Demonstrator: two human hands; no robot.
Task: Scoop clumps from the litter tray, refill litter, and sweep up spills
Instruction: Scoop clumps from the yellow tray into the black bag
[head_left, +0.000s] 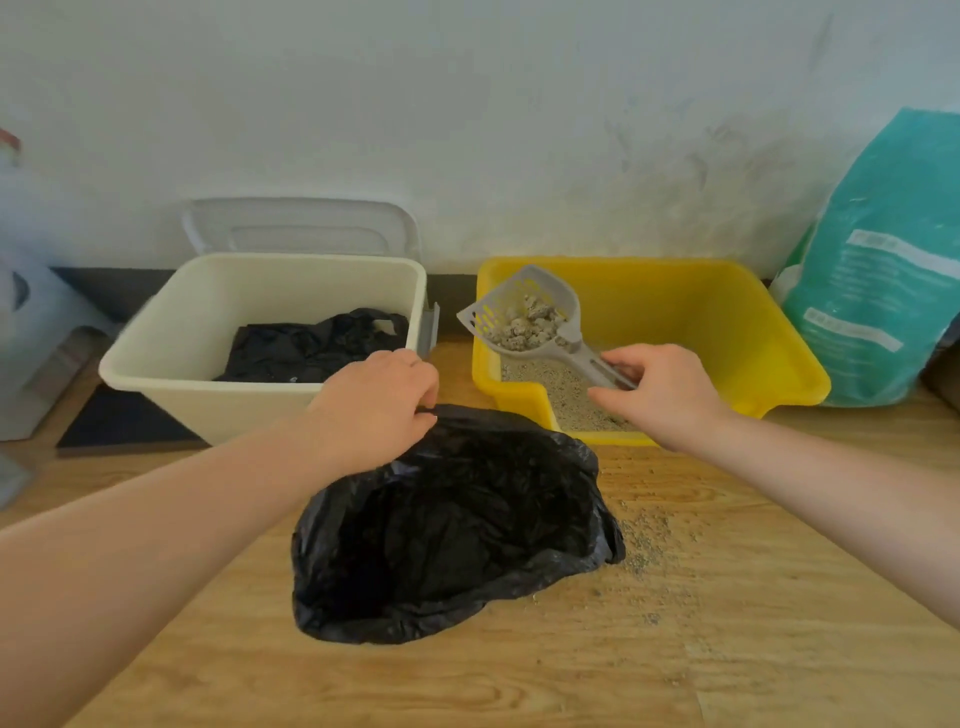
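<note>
Head view: the only camera, looking down over both forearms at a wooden floor (519, 686) beside a white wall.
Left hand (376, 402): fingers curled over the far rim of the black bag (452, 525), pinching the plastic and holding the mouth open.
Right hand (662, 392): thumb and fingers closed around the handle end of the grey scoop (530, 317), holding it clear of the litter.
Scoop load: a heap of pale clumps (527, 325) sits in the slotted bowl, which hangs over the left part of the yellow litter tray (727, 332).
Tray: loose litter covers its floor near the low front notch; the bag mouth lies just beside that notch.
Spills: scattered grains (647, 545) lie on the floor right of the bag.
Nearby: a cream bin (171, 358) with a dark liner inside stands left of the tray; a teal litter sack (878, 260) leans against the wall on the right.
Step in hand: by my reading, scooping, with a full load lifted and ready to dump.
Next move: probably carrying the scoop level across the tray rim to the open bag, then tipping it well inside so nothing joins the spill; refilling and sweeping are not yet done.
</note>
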